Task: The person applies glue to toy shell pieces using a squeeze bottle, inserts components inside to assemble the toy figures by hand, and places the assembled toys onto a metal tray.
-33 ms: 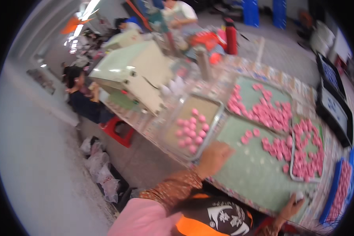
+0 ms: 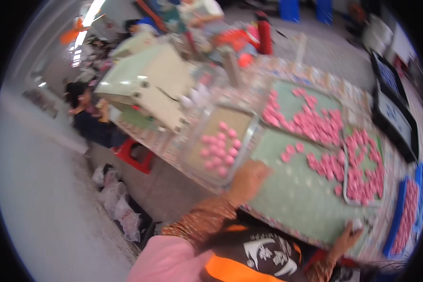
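Note:
My left hand (image 2: 249, 180) hovers over or rests on the near left part of a green mat (image 2: 286, 207), beside a metal tray (image 2: 185, 164) holding several round pink pieces (image 2: 221, 148). Its fingers are blurred, and whatever they may hold is hidden. At the mat's near right edge, my right hand (image 2: 345, 242) closes around a small white rounded thing (image 2: 356, 224), whose kind I cannot make out. Many pink ring-like pieces (image 2: 322, 164) lie loose on the mat beyond my hands. More of them fill a second tray (image 2: 346, 181) at the right.
A pink-filled blue tray (image 2: 390, 235) stands at the right edge, with black crates (image 2: 411, 141) behind it. Farther back are a large cream machine housing (image 2: 160, 75), a red bottle (image 2: 264, 37) and a red stool (image 2: 134, 157). A seated person (image 2: 91, 120) works at the left.
The whole view has shifted, so the table and things appear a little farther left and up. Both hands keep about the same places on the mat.

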`<state>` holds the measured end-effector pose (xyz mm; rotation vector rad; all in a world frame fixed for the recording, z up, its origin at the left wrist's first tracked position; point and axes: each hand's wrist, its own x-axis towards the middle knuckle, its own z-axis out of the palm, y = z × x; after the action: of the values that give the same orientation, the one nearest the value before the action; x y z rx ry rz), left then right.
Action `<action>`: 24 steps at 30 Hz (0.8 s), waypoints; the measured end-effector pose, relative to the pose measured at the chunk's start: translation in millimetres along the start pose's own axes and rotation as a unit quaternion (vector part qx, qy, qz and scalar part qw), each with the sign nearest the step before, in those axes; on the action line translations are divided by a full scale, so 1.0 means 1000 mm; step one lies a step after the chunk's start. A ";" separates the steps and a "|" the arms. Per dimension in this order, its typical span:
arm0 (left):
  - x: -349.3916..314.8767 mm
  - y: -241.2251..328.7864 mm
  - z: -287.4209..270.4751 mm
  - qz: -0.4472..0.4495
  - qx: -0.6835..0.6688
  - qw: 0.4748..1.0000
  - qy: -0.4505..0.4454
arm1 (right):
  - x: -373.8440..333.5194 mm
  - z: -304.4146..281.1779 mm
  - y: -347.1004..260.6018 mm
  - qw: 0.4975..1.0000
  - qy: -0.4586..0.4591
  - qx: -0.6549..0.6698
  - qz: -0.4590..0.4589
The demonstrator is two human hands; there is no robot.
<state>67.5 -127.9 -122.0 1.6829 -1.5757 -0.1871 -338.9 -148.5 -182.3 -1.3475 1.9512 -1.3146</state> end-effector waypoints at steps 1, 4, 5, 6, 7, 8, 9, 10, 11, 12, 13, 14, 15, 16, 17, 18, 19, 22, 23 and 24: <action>0.000 0.002 -0.003 -0.032 0.000 0.999 0.001 | -0.005 -0.001 -0.011 0.998 -0.012 0.061 -0.007; 0.013 0.002 -0.013 -0.064 -0.011 0.997 -0.029 | -0.013 0.014 -0.038 0.980 -0.041 0.182 -0.066; 0.015 -0.001 -0.008 -0.062 -0.029 0.997 -0.048 | -0.017 0.017 -0.047 0.976 -0.048 0.203 -0.062; 0.017 -0.004 -0.004 -0.033 -0.021 0.998 -0.050 | -0.023 0.018 -0.054 0.971 -0.054 0.225 -0.059; 0.019 -0.003 0.002 -0.002 -0.008 0.999 -0.048 | -0.027 0.017 -0.056 0.975 -0.042 0.212 -0.054; 0.022 0.000 0.010 0.001 -0.019 0.998 -0.060 | -0.030 0.016 -0.057 0.975 -0.055 0.207 -0.051; 0.024 0.004 0.016 0.022 -0.014 0.998 -0.051 | -0.032 0.015 -0.059 0.975 -0.072 0.206 -0.050; 0.027 0.006 0.021 0.041 -0.008 0.998 -0.041 | -0.035 0.015 -0.063 0.976 -0.066 0.200 -0.049; 0.030 0.007 0.025 0.043 -0.011 0.998 -0.043 | -0.038 0.014 -0.067 0.974 -0.079 0.205 -0.050; 0.035 0.006 0.030 0.051 0.018 0.998 -0.037 | -0.041 0.015 -0.071 0.972 -0.092 0.211 -0.052; 0.039 0.006 0.034 0.059 0.047 0.997 -0.031 | -0.044 0.016 -0.075 0.971 -0.090 0.217 -0.048; 0.044 0.008 0.038 0.060 0.046 0.997 -0.031 | -0.047 0.016 -0.078 0.971 -0.088 0.217 -0.049; 0.051 0.009 0.042 0.061 0.078 0.995 -0.033 | -0.048 0.015 -0.081 0.972 -0.109 0.198 -0.063; 0.055 0.010 0.044 0.061 0.113 0.991 -0.036 | -0.050 0.016 -0.083 0.971 -0.132 0.182 -0.075; 0.057 0.009 0.046 0.061 0.115 0.991 -0.033 | -0.051 0.019 -0.084 0.968 -0.144 0.190 -0.077; 0.060 0.007 0.050 0.054 0.127 0.989 -0.054 | -0.054 0.022 -0.086 0.967 -0.146 0.193 -0.079; 0.062 0.005 0.054 0.049 0.137 0.987 -0.074 | -0.057 0.024 -0.089 0.965 -0.160 0.193 -0.072; 0.058 0.008 0.064 0.036 0.084 0.992 -0.089 | -0.059 0.026 -0.096 0.962 -0.179 0.191 -0.072; 0.056 0.010 0.063 0.041 0.086 0.992 -0.084 | -0.061 0.028 -0.098 0.957 -0.203 0.202 -0.055; 0.052 0.013 0.062 0.045 0.081 0.993 -0.074 | -0.062 0.029 -0.101 0.950 -0.226 0.212 -0.039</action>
<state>31.5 -200.8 -134.2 1.7508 -1.8147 -0.1434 -241.1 -115.0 -117.9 -1.3642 1.2381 -1.2329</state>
